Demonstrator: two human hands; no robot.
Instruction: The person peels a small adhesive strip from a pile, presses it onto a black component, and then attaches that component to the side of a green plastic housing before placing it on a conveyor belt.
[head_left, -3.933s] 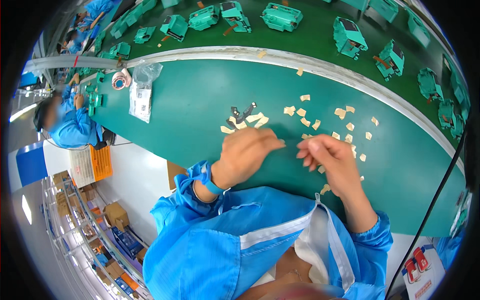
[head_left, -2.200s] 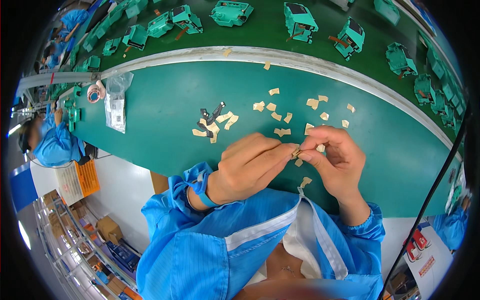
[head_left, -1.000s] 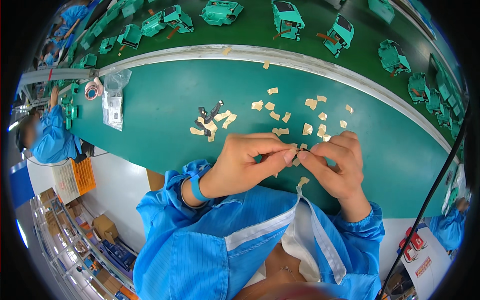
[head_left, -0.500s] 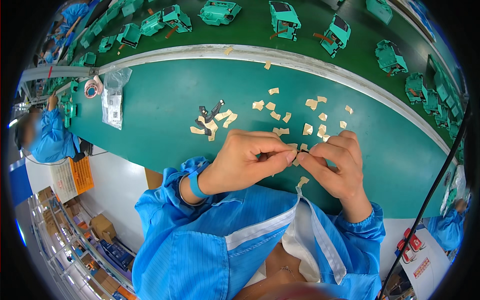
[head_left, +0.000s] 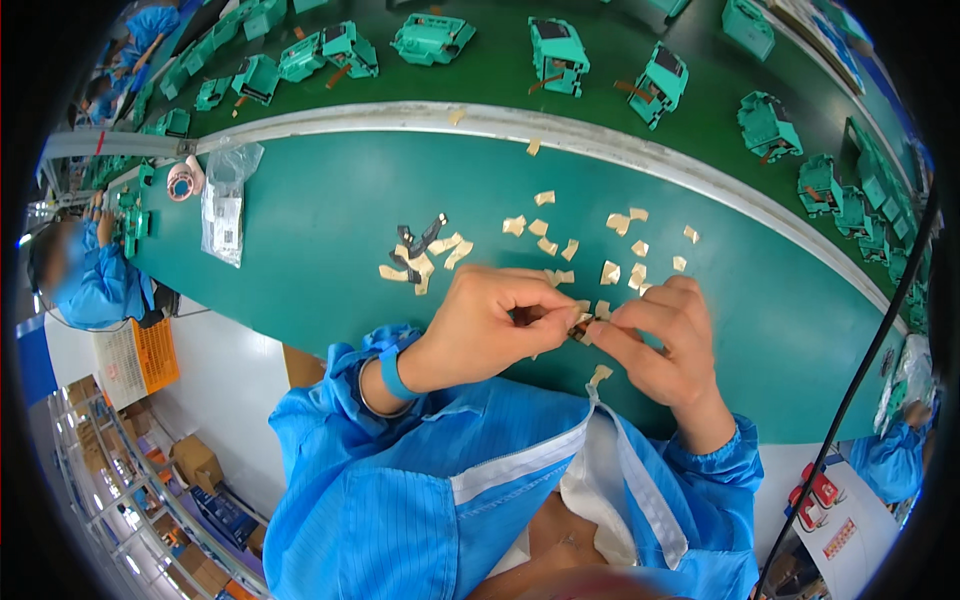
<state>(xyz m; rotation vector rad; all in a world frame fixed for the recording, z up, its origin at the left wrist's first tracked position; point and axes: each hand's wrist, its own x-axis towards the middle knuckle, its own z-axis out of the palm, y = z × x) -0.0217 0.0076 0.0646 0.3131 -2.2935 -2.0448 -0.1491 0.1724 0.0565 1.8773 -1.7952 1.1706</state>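
Observation:
My left hand (head_left: 510,322), with a blue band (head_left: 390,372) at its wrist, closes thumb against forefinger over the table. My right hand (head_left: 660,340) pinches from the other side. Between the two sets of fingertips shows a small dark piece with a copper-orange patch (head_left: 582,326); the fingers cover most of it and its kind is unclear. Small cream paper-like scraps (head_left: 611,272) lie scattered just beyond the hands. Left of them, black strips (head_left: 428,236) lie in a pile with longer cream pieces (head_left: 458,250). Another scrap (head_left: 601,374) lies near my jacket.
A green-topped table (head_left: 330,230) ends at a pale rail (head_left: 400,118). Beyond it, a green conveyor belt (head_left: 490,85) carries several teal plastic housings (head_left: 558,55). A clear bag (head_left: 226,205) and a tape roll (head_left: 180,182) lie far left. A black cable (head_left: 860,385) crosses the right side.
Both hands have shifted slightly left, still pinching together. More of the dark piece, with its copper-orange patch, now shows between the fingertips. Housings on the belt appear slightly further left.

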